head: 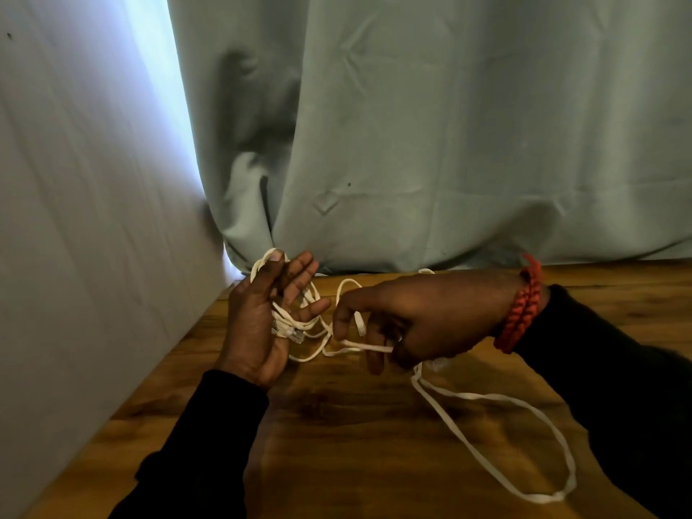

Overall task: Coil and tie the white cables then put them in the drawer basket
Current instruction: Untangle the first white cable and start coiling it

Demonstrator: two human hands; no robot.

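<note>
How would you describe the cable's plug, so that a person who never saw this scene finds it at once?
Start at the wooden table in front of the grey curtain. Above its far left part the left hand is held palm-up with white cable looped around it. The plug lies at the base of its fingers: a small clear connector, unlike the flat white cord around it.

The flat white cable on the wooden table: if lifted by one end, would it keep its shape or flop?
The flat white cable probably flops: its loose loop sags limp across the wooden table. It looks light, since the right hand holds a strand by a pinch. Loops draped over the left hand seem apt to slip off and tangle.
</note>
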